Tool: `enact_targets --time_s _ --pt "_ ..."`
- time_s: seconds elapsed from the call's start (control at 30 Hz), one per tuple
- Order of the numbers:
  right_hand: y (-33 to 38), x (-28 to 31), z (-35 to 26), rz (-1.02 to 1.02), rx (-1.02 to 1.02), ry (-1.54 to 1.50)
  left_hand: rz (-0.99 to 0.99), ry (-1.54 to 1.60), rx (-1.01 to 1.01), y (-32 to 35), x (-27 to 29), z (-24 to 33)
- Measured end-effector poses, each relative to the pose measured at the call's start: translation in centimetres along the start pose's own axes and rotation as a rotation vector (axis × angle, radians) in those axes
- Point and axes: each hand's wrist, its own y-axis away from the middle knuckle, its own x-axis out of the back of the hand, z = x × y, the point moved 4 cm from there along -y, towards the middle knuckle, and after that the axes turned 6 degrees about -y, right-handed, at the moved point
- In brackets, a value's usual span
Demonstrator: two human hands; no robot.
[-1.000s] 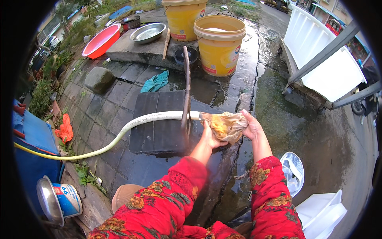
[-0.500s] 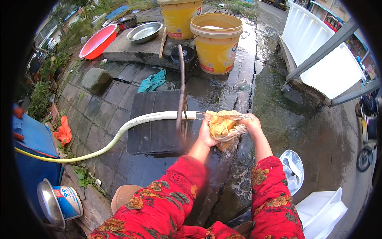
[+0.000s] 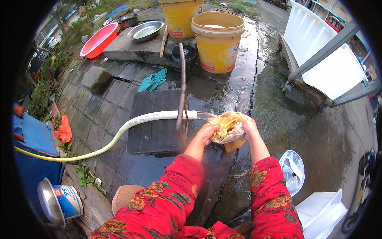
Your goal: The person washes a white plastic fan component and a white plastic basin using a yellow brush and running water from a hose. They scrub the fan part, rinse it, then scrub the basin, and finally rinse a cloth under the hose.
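Between my hands is a wet, bunched yellow and greyish-white cloth (image 3: 227, 129). My left hand (image 3: 206, 133) grips its left side, and my right hand (image 3: 248, 126) clasps the right side. Clear water streams onto the cloth from the mouth of a whitish hose (image 3: 153, 116), just left of and above my left hand. The hose rests across a black block (image 3: 151, 139) and by an upright rusty metal bar (image 3: 183, 79). Some folds of the cloth are hidden by my fingers.
Two yellow buckets (image 3: 217, 51) stand ahead on wet ground. A metal basin (image 3: 145, 31) and a red basin (image 3: 99, 40) lie far left, a teal cloth (image 3: 152, 80) nearer. At right are a large white tub (image 3: 334, 59), a clear plastic bag (image 3: 292, 173) and a white container (image 3: 320, 213).
My hands have turned and bunched the cloth into a more compact bundle. My left hand has dropped slightly away from the hose mouth, and the water jet shows more plainly.
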Motion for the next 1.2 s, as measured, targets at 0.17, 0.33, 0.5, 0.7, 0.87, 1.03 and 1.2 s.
enact_targets --time_s 0.17,0.33,0.5,0.7,0.87,1.03,1.2 --pt "6.1 -5.7 1.3 0.258 0.402 0.439 -0.304 0.544 0.029 -1.6 -1.6 -2.9" --pt "11.8 -10.7 2.6 -0.035 0.732 1.203 0.004 0.56 -0.076 -3.3 -1.1 -6.2" --pt "9.4 -6.5 0.9 0.312 0.515 0.947 0.221 0.397 -0.047 -2.8 -2.6 -6.3" --pt "9.8 -7.0 1.5 0.253 0.441 0.954 0.097 0.416 0.062 -0.4 -3.9 -4.8" --pt "10.0 -6.3 1.2 0.262 0.386 0.997 0.217 0.499 -0.106 -1.0 -4.6 -4.7" --pt "9.7 -4.7 0.5 0.415 0.402 0.756 0.137 0.311 0.084 -2.5 -4.3 -6.5" --pt "10.2 -6.3 0.5 0.077 0.474 1.021 0.212 0.214 -0.13 -4.0 -4.7 -6.6"
